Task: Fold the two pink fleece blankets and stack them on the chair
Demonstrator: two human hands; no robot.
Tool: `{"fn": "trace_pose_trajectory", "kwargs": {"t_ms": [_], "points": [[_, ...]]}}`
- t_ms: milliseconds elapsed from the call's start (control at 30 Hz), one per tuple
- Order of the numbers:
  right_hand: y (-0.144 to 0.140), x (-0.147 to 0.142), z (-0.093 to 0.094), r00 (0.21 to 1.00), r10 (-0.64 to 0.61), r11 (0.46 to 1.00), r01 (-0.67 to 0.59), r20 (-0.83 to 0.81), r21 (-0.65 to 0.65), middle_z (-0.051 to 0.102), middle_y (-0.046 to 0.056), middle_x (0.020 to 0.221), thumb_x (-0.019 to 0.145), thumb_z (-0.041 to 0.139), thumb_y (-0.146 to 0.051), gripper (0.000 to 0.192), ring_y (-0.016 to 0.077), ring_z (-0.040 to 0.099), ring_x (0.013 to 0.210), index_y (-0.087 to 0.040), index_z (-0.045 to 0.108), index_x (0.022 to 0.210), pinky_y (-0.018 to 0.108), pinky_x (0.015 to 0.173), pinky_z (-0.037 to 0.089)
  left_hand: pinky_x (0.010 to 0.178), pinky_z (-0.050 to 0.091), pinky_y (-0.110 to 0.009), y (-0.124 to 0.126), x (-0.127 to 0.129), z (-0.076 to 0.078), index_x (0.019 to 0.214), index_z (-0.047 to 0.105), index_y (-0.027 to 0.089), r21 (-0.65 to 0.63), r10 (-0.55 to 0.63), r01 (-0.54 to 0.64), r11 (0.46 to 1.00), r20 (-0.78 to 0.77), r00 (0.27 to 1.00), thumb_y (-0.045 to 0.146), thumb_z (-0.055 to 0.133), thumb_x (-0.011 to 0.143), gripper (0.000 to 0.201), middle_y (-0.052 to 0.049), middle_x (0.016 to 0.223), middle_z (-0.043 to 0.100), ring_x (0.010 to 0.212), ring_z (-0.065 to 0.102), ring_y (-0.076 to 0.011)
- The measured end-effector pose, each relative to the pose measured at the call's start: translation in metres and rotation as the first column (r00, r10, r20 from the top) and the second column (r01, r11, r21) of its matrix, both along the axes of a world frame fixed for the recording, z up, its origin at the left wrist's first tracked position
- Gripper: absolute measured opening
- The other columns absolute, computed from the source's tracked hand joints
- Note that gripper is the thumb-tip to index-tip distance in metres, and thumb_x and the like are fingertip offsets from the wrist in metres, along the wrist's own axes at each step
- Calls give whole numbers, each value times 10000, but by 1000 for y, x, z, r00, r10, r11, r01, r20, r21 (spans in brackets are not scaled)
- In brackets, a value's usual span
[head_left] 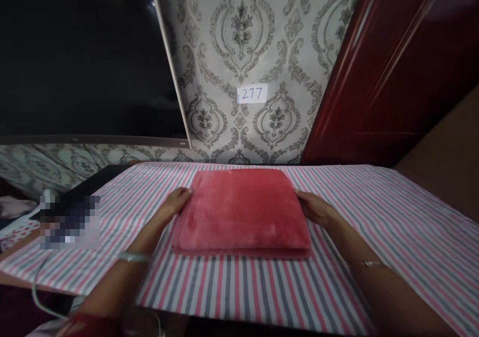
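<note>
Already folded: red fleece blanket (pixel 241 209) lies as a neat rectangle on the striped worktop (pixel 392 217).
Left hand (pixel 175 202) and right hand (pixel 316 208) press flat, fingers spread, against its sides; only squaring looks left.

Hidden and cut off

A pixelated patch (pixel 69 222) hid something at the left; both forearms ran off the bottom edge, and the cable (pixel 37 297) left the frame there.

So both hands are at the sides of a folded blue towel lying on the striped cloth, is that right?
Not quite: the folded towel is red, not blue. The head view shows the left hand and right hand at its sides, and it lies on the striped cloth.
</note>
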State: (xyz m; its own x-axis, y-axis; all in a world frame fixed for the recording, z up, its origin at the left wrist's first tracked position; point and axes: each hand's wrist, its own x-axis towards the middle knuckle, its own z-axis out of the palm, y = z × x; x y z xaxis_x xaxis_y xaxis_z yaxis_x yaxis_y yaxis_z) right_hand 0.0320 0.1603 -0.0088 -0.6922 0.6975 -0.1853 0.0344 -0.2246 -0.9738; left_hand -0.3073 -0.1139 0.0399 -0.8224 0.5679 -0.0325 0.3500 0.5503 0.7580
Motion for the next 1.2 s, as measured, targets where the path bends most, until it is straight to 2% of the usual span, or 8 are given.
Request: {"fn": "trace_pose_trajectory", "kwargs": {"t_ms": [167,333,400,533,667,867,1033,1200], "points": [[-42,13,-6,996,-82,980,74,35,187,691,57,728,783,635,-576,363,222,620,696,-214,612,762,311,631,494,574,426,-291,-43,45,-24,710,540,226,139,-75,91,986,-119,990,639,535,722,413,3,658,559,653,543,-196],[-51,7,-6,891,-452,771,376,25,515,545,-9,594,732,576,-692,474,182,493,653,-234,487,646,286,591,411,622,417,-324,-36,56,-31,705,412,266,131,82,-39,991,-337,938,430,472,767,185,-7,636,528,626,538,-218],[-51,10,-8,869,-493,750,399,44,528,508,-15,558,708,575,-716,501,176,476,626,-236,474,609,285,570,395,618,414,-330,-34,55,-30,704,403,270,108,84,-51,993,-337,938,409,469,768,167,-8,625,520,612,534,-223],[-62,26,-10,935,-354,876,331,-1,351,641,28,666,761,565,-731,521,207,593,697,-214,585,705,304,642,484,660,455,-325,-46,60,-20,743,507,246,151,3,31,988,-215,977,595,508,776,350,-13,708,585,695,572,-222],[-83,54,-3,987,-113,982,128,-115,138,734,75,894,788,642,-671,497,254,668,908,-201,693,942,346,807,526,685,491,-305,-74,70,-21,847,607,223,255,-100,91,963,21,995,691,602,725,484,-14,804,640,786,609,-221],[-100,73,9,992,112,955,-90,-63,283,727,49,1003,713,796,-446,400,252,642,1021,-237,721,1045,389,956,482,746,517,-346,-99,72,-45,1031,637,235,253,-161,136,958,82,984,604,745,627,558,-50,978,689,866,645,-255],[-93,71,0,999,-9,957,23,-49,290,663,1,729,690,763,-446,257,198,595,730,-218,701,791,345,796,505,808,486,-345,-100,69,-43,890,649,243,221,-179,212,952,-159,971,547,636,744,337,-31,925,651,867,618,-232],[-91,82,-13,997,-83,950,78,3,302,587,-24,662,698,746,-474,284,152,488,617,-218,643,768,275,643,447,787,484,-348,-107,66,-45,870,626,239,172,-146,168,971,-136,980,571,610,753,352,-19,831,647,837,616,-242]]}}
